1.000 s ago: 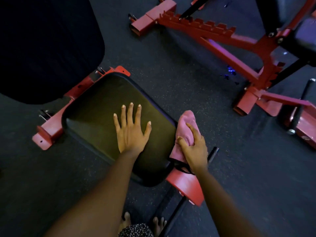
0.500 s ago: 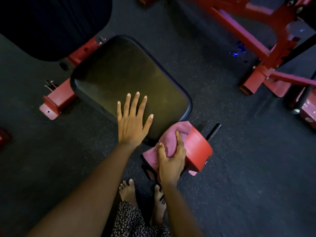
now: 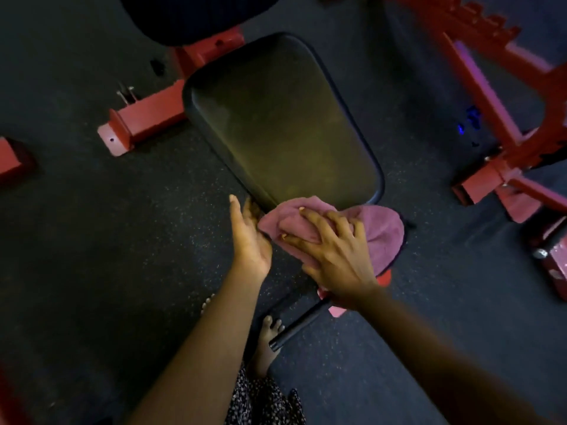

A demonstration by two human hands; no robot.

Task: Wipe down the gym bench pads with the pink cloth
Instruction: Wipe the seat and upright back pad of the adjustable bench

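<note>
Lying bunched at the near end of the black seat pad [image 3: 276,124], the pink cloth [image 3: 383,234] was clutched by the bent fingers of the right hand [image 3: 334,253]. The left hand [image 3: 248,237], fingers straight and empty, touched the pad's near corner. Red frames [image 3: 147,118] stood on the dark speckled floor [image 3: 92,240].

The left hand [image 3: 250,237] stands on edge with fingers [image 3: 251,211] extended, thumb side uppermost, while the right hand [image 3: 334,250], palm down beside it, curls its spread fingers into a crumpled pink cloth [image 3: 383,234].
</note>
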